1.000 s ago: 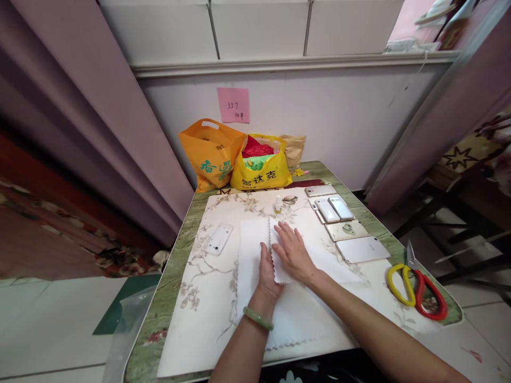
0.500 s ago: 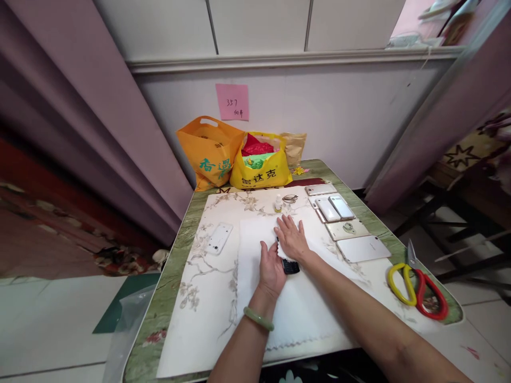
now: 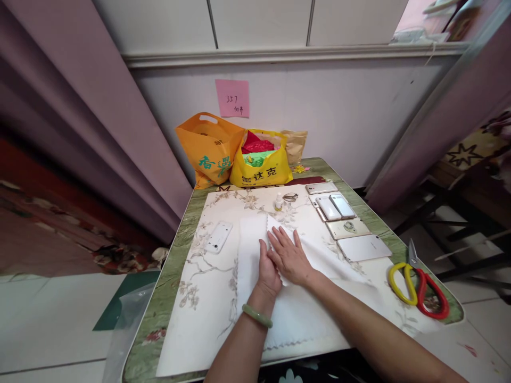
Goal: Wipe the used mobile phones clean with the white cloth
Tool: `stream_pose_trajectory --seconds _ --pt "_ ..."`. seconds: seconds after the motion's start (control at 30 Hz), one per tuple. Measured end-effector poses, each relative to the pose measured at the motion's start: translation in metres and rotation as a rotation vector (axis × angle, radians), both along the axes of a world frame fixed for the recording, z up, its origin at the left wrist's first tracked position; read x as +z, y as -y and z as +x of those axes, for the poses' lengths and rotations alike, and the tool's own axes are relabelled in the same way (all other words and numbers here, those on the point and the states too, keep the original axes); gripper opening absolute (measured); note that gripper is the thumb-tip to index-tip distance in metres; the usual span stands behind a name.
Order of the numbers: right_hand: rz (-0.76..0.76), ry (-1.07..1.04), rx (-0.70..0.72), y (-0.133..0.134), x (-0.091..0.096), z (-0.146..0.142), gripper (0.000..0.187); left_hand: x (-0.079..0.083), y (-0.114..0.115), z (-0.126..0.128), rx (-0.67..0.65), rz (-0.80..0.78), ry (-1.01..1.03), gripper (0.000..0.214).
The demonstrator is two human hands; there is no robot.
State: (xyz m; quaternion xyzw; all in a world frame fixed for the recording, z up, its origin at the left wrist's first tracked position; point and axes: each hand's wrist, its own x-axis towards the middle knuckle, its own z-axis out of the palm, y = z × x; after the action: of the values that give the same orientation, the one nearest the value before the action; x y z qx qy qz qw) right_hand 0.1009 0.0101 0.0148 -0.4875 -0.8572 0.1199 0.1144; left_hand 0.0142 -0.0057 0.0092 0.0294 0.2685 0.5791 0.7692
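Observation:
My right hand lies flat with fingers spread on a folded-over flap of a white cloth that has a zigzag edge. My left hand, with a green bangle at the wrist, rests right beside it on the left and touches it. Its thumb points up; its fingers are tucked under the right hand and the flap, so I cannot see what they do. Whatever lies under the flap is hidden. The cloth is spread on a floral table cover.
A white phone lies to the left. Several phones and a white slab line the right side. Scissors with yellow and red handles lie far right. A small bottle, an orange bag and a yellow bag stand behind.
Half a second ago a dark phone showed below my right hand. The cloth flap now covers it, and my right hand has slid back toward me over it.

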Motion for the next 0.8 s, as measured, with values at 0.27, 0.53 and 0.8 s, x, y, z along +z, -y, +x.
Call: stream_pose_trajectory --seconds 0.27,0.53,0.8 --pt "-0.084 0.008 -0.14 -0.047 0.0 -0.001 0.06 -0.001 -0.003 0.003 0.018 0.061 -0.037 0.063" --pt "0.068 0.048 -0.162 -0.014 -0.014 0.028 0.063 0.002 0.001 0.005 0.03 0.066 0.047 0.067" --pt "-0.016 0.01 -0.012 -0.001 0.001 -0.001 0.063 -0.001 0.002 0.001 -0.004 0.029 0.036 0.062"
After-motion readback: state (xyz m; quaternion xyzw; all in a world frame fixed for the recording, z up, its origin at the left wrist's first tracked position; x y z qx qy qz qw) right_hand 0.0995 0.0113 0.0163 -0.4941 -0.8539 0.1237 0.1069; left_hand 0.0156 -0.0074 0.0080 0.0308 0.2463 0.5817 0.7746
